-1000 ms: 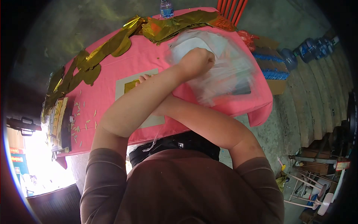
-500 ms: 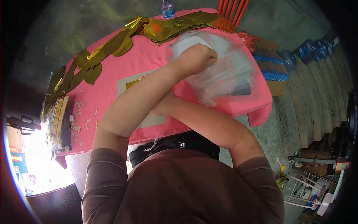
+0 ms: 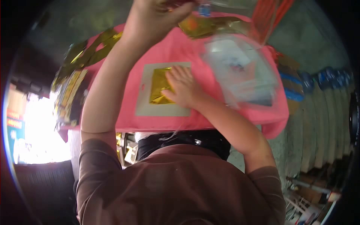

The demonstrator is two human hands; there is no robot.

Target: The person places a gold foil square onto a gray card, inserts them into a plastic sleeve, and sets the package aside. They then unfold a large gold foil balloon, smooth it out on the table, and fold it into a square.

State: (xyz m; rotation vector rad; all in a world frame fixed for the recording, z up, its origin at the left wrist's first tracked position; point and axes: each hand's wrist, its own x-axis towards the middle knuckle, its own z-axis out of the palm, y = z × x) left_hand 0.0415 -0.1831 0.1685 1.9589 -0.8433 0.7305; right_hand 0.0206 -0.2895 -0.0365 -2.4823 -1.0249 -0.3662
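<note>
My right hand (image 3: 184,88) lies flat with fingers spread on a shiny gold foil sheet (image 3: 159,88). Under the foil is a grey-beige board (image 3: 144,107) on the pink tablecloth. My left hand (image 3: 155,18) is raised at the top edge, blurred and partly cut off. Its fingers look curled towards the thumb; what they hold cannot be made out. Faint clear streaks run to the right of it, like thin film. A loose pile of clear plastic sheets or bags (image 3: 243,71) lies right of the board.
Gold foil pieces (image 3: 101,47) lie along the table's far left edge. A bundle of yellowish strips (image 3: 71,97) stands at the left end. The pink tablecloth (image 3: 168,122) hangs over the near edge. Behind are a bottle (image 3: 204,10), red poles (image 3: 268,18) and large water jugs (image 3: 332,77).
My left hand has left the plastic pile and swung up and left, uncrossing from my right arm. My right hand, hidden before, now shows on the gold foil. The view has shifted.
</note>
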